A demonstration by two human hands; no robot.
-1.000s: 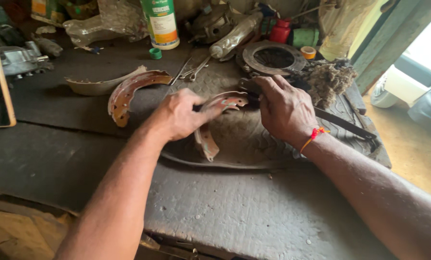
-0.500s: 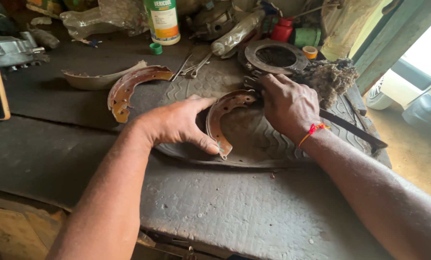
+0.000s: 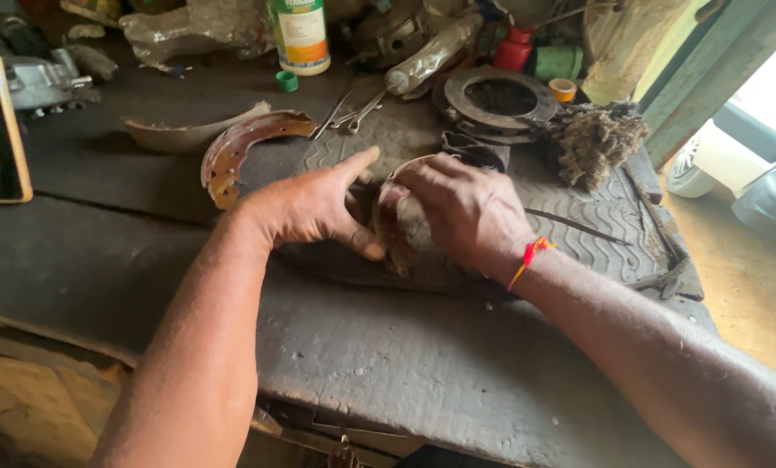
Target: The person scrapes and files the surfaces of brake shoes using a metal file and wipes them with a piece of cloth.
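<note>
I am holding a curved brake shoe (image 3: 405,234) on edge between both hands, over the ribbed rubber mat (image 3: 579,234) that is lying on the dark table (image 3: 102,260). My left hand (image 3: 314,208) is pressing against the shoe's left side, thumb stretched down along its lower rim and index finger pointing up past its top end. My right hand (image 3: 462,212) is closing over the shoe from the right, fingers curled across its upper arc and covering much of it, so I cannot tell how far its far end is reaching. A red and orange thread (image 3: 531,256) is sitting around my right wrist. A second brake shoe (image 3: 241,147), rusty and reddish, is lying flat just beyond my left hand, half on the mat's edge. Farther back a round metal ring plate (image 3: 496,100) is resting near a clump of frayed fibre (image 3: 596,143), and a white and green bottle (image 3: 299,35) is standing upright behind a pair of wrenches (image 3: 349,113).
</note>
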